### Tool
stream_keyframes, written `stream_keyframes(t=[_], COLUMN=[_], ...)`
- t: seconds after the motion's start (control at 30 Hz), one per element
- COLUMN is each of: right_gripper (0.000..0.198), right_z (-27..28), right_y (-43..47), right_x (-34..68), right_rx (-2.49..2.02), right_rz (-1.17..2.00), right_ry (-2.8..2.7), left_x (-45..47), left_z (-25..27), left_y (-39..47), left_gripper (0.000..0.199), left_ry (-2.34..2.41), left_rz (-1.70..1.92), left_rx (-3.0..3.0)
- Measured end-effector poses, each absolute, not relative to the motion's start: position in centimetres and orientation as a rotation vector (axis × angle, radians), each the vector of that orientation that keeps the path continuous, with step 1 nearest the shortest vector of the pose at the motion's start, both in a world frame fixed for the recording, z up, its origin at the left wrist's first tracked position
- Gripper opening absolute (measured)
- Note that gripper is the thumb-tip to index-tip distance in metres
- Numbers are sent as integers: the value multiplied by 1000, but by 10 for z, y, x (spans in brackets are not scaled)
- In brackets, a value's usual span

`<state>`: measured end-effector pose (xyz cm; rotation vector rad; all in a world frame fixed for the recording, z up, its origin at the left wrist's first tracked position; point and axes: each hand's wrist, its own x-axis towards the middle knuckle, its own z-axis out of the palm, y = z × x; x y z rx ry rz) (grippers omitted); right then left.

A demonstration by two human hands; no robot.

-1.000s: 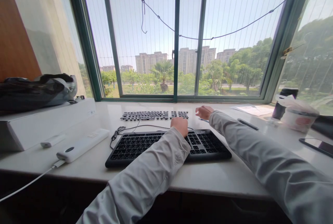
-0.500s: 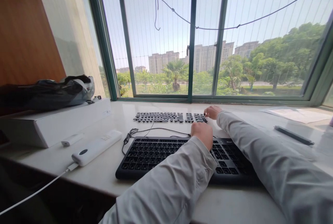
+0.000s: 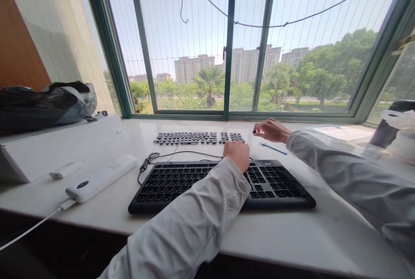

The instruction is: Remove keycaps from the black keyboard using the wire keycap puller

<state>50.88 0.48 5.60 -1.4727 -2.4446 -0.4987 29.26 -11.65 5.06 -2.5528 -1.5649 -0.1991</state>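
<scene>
A black keyboard base (image 3: 277, 203) without keycaps lies across the desk. Behind it, loose black keycaps (image 3: 184, 137) are laid out in rows like a keyboard. My left hand (image 3: 237, 154) is closed above the base's far edge, close to the nearer keycaps; its fingertips are hidden behind the knuckles. To the right of the rows and raised off the desk, my right hand (image 3: 272, 131) pinches a small black keycap (image 3: 254, 131) between thumb and finger. Below that hand rests a thin blue pen-like stick (image 3: 274, 148).
A black cable (image 3: 149, 158) coils behind the base's left end. On the left are a white power bank (image 3: 102, 178) with a white cord, a small white block (image 3: 66, 169) and a white box (image 3: 65, 145) bearing a dark bag (image 3: 45, 105). Papers (image 3: 340, 132) lie at far right.
My right hand has drawn away from the keycap rows to the right, a keycap now plainly in its pinch. Its sleeve has uncovered the base's right end. The view has turned slightly right.
</scene>
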Motion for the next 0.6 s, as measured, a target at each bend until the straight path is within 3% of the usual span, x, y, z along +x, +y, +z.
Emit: stream_keyframes(t=[0.13, 0.3, 0.6], right_gripper=[34, 37, 41], right_z=[50, 39, 37], right_y=[-63, -114, -130], right_x=[527, 539, 537], right_rx=[-1294, -1195, -1143], right_rz=[-328, -534, -693], right_ry=[-2460, -2393, -2409], left_x=[296, 303, 317], left_z=[47, 43, 35], left_y=[-117, -120, -132], left_gripper=[30, 33, 35], left_ry=[-1505, -1421, -1429], left_rz=[-288, -360, -675], left_rx=[-2506, -2505, -2681])
